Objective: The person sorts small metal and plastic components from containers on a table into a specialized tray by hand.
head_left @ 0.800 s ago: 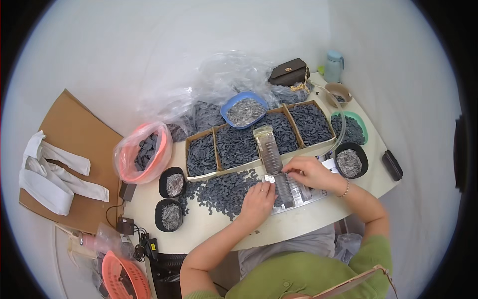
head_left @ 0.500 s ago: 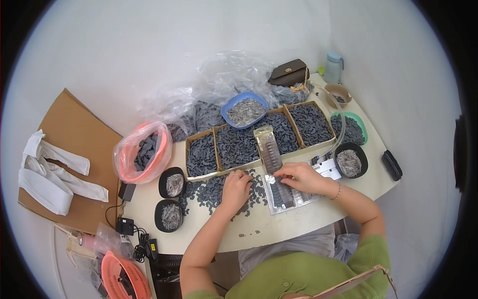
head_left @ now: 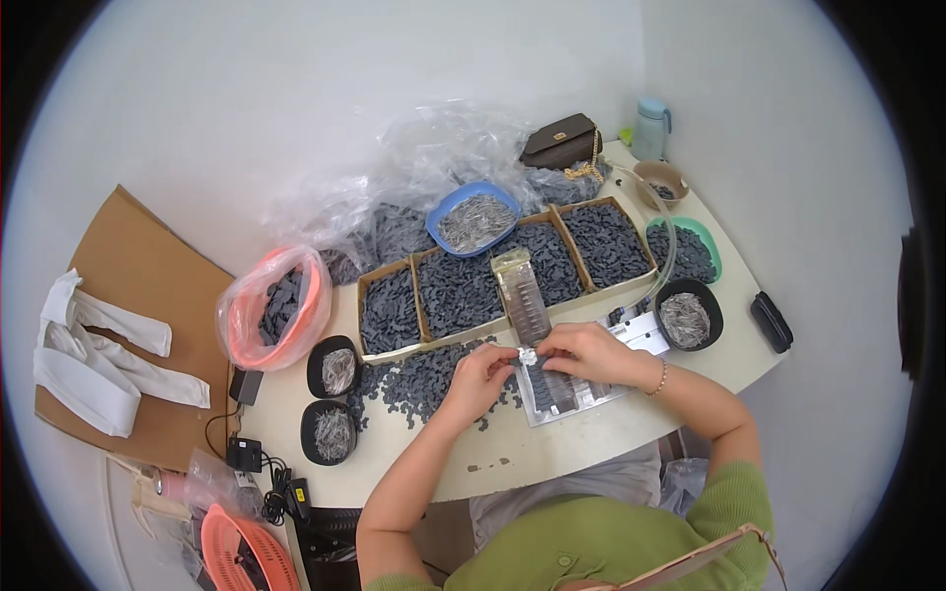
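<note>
My left hand [head_left: 480, 380] is closed in a pinch at the upper left corner of a metal fixture [head_left: 574, 406]; whatever its fingertips hold is too small to name. My right hand [head_left: 594, 355] bends over the fixture with thumb and fingers together, and its fingertips hide what they grip. A small shiny whitish patch [head_left: 528, 356] shows between the two hands. Rows of dark small parts lie in the fixture. From its top a clear ridged plastic tray [head_left: 523, 295] reaches back over the boxes. Loose dark grey plastic pieces [head_left: 414, 384] are spread left of the fixture.
Behind stand cardboard boxes [head_left: 422, 301] of dark pieces, with a blue bowl [head_left: 434, 223] of metal pins on them. Black bowls [head_left: 313, 374] of pins flank the work area. At the right are a green bowl [head_left: 715, 246], a clear hose [head_left: 674, 246] and a black case [head_left: 772, 322].
My left hand has moved right, from the loose dark pieces to the fixture's upper left corner. My right hand has shifted slightly left. The view has shifted a little.
</note>
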The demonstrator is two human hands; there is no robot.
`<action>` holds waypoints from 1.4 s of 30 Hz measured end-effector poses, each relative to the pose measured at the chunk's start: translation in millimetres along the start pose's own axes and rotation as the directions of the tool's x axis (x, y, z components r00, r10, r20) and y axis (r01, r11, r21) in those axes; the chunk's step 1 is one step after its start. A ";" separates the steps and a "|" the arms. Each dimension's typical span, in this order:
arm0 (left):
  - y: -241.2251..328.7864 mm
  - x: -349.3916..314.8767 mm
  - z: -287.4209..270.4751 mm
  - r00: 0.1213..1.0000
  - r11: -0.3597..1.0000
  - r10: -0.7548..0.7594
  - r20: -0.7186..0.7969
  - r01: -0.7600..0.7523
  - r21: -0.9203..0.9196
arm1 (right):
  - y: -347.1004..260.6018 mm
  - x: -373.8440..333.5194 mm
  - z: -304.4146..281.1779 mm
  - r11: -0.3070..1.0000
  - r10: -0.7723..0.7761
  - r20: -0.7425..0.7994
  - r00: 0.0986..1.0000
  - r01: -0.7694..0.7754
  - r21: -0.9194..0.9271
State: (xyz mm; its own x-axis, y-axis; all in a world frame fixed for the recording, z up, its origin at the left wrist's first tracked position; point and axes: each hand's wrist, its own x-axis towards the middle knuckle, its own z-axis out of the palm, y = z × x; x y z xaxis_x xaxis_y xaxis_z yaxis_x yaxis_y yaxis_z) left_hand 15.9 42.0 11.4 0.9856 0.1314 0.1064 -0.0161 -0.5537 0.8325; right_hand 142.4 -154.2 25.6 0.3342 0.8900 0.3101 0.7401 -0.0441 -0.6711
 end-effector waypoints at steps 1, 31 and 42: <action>0.8 0.0 0.0 1.000 1.000 0.000 0.005 0.000 -0.005 | 1.6 -0.5 0.3 1.000 -0.014 0.001 1.000 0.014 -0.011; 2.2 -4.1 33.7 0.849 0.634 0.527 0.041 -0.425 0.646 | 8.2 11.4 15.9 0.954 -0.113 -0.121 0.986 0.074 -0.289; 21.0 -42.2 8.2 0.912 0.749 0.402 -0.085 -0.275 0.603 | -2.6 3.4 33.5 0.740 -0.307 0.024 0.952 0.254 -0.623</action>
State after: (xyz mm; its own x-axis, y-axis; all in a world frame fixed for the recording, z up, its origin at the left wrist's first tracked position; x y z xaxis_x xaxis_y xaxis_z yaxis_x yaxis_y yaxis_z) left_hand -24.7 18.1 20.0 0.8777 -0.0334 0.4780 -0.1813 -0.9466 0.2668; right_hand 122.1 -135.9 5.9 0.0773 0.8711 0.4850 0.9960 -0.0891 0.0013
